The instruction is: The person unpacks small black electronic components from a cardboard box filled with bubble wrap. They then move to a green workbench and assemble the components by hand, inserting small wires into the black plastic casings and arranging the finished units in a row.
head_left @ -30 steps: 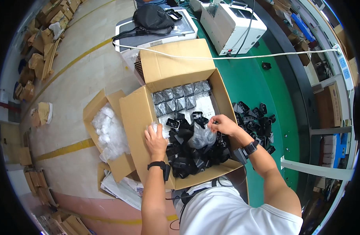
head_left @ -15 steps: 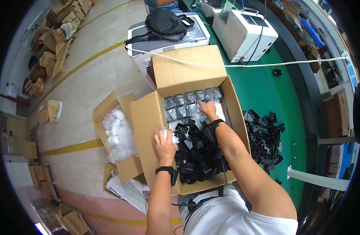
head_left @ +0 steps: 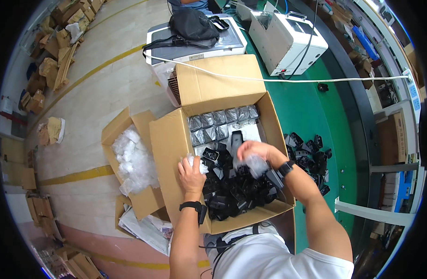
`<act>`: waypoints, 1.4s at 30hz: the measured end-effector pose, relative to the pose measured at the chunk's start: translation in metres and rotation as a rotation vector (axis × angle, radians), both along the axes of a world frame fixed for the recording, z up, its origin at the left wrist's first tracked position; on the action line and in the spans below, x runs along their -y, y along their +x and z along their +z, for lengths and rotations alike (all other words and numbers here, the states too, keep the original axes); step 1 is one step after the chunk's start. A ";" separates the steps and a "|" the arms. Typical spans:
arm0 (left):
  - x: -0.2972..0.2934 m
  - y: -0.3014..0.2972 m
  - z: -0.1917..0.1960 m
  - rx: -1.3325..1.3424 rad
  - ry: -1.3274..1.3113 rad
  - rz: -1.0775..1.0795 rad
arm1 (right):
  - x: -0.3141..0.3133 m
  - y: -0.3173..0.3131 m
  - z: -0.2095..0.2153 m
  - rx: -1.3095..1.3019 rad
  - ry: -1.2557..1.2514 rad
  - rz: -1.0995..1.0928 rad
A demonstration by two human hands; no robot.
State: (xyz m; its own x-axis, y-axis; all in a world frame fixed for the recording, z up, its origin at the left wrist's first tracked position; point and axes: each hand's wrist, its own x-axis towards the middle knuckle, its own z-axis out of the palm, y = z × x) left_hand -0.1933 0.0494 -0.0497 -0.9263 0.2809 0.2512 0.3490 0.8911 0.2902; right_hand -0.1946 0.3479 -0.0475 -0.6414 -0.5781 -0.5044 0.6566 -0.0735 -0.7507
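Observation:
My left hand (head_left: pixel 191 176) is closed round crumpled clear plastic bags (head_left: pixel 200 166), beside the inner left wall of an open cardboard box (head_left: pixel 169 153). Over the box's middle, my right hand (head_left: pixel 259 151) pinches a translucent plastic bag (head_left: pixel 256 166), slightly blurred. Just left of these fingers stands a dark, long device (head_left: pixel 236 139); whether they touch it, I cannot tell. Below both hands lies a loose heap of black plastic devices (head_left: pixel 232 195). Along the box's far side, bagged devices (head_left: pixel 218 117) sit in tidy rows on a white sheet.
To the left, a smaller carton (head_left: pixel 146 203) holds clear plastic bags (head_left: pixel 132 160). More black devices (head_left: pixel 311 158) lie on the green table (head_left: pixel 334 130) at right. A white cable (head_left: pixel 316 80) crosses above the box's far flap. White machines (head_left: pixel 292 44) stand behind.
My right hand has come back from the bagged rows toward me and to the right, now with a loose bag in its fingers. The left hand stays near the left wall, still gripping plastic.

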 end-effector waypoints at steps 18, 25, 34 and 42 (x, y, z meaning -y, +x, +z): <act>-0.003 0.000 0.006 -0.008 0.006 -0.007 | 0.074 -0.088 -0.071 -0.209 1.392 -0.294; -0.005 -0.002 0.007 -0.034 -0.003 -0.027 | 0.053 -0.082 -0.097 0.105 0.978 -0.751; -0.004 -0.003 0.009 -0.039 0.041 -0.009 | 0.015 -0.059 -0.058 -0.937 1.069 -0.447; -0.004 0.000 0.008 0.070 0.044 0.002 | 0.052 -0.080 -0.063 -0.479 1.162 0.030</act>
State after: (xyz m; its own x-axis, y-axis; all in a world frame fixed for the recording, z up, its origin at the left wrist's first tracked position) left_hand -0.1933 0.0533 -0.0414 -0.9425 0.2695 0.1978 0.3250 0.8775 0.3526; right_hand -0.2746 0.2959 -0.1108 -0.8949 0.0336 -0.4449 0.2909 0.8001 -0.5247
